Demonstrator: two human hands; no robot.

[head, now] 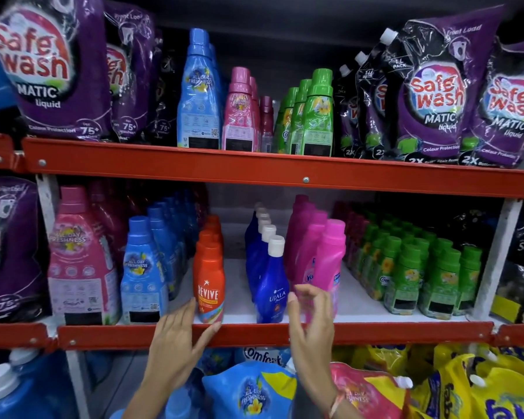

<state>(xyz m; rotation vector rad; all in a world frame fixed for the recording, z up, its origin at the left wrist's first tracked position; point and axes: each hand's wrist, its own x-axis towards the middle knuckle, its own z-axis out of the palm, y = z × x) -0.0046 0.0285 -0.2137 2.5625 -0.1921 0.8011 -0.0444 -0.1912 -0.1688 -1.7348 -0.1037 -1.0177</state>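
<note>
Setting: a shop's red metal shelving seen from head height, with two bare hands raised to the middle shelf (375,331).
Left hand: the left hand (179,337) is spread flat at the shelf's front edge, fingers (188,309) straight and released. The forefinger lies along the left side of the orange Revive bottle (209,282) and the thumb reaches under its base. It holds nothing.
Right hand: the right hand (310,319) hovers in front of the pink bottle (332,258), fingers loosely curled and apart from the thumb, grasping nothing. It is motion-blurred, so I cannot tell whether it touches the bottle.
Orange Revive bottle: upright at the front of its row, on the middle shelf, left of centre.
Blue Ujala bottle (271,285): upright with a white cap, between the two hands, heading its own row.
Pink bottle: upright, front of a row just right of the Ujala bottle.
Neighbours on this shelf: light blue bottles (142,276) and a large pink bottle (79,261) to the left, green bottles (412,279) to the right.
Upper shelf (254,170): purple Safe Wash pouches (430,95) at both ends, with blue, pink and green bottles between them.
Below: a blue pouch (248,394) and yellow pouches (481,388).
</note>
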